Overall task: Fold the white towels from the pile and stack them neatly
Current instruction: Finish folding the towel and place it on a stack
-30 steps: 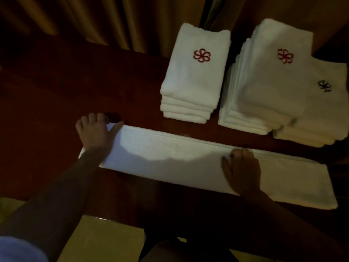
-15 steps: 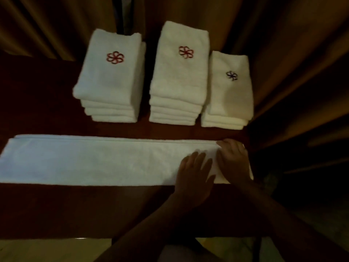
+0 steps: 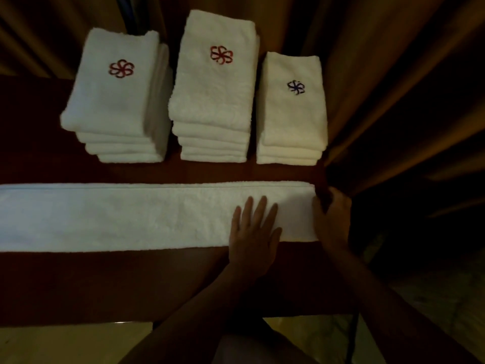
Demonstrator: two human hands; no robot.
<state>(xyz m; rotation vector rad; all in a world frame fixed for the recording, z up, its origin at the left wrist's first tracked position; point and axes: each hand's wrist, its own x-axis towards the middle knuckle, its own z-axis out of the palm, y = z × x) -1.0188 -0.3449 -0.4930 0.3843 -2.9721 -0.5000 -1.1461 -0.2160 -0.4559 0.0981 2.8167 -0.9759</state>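
A long white towel (image 3: 131, 214), folded into a narrow strip, lies across the dark red table (image 3: 105, 285) and runs off the left edge of the view. My left hand (image 3: 253, 232) presses flat on the strip near its right end, fingers straight and spread. My right hand (image 3: 332, 222) is at the strip's right end, with thumb and fingers curled round that short edge. Behind the strip stand three stacks of folded white towels: a left stack (image 3: 115, 101) and a middle stack (image 3: 215, 88), each with a red flower emblem, and a lower right stack (image 3: 291, 109) with a dark blue emblem.
Brown curtains (image 3: 393, 74) hang behind the table and to its right. The table's right edge is close beside my right hand. A pale floor (image 3: 65, 342) shows below the table's near edge.
My left hand has left the strip's left end and now presses down near its right end. My right hand has slid from the strip's top to its right edge. The view has swung right.
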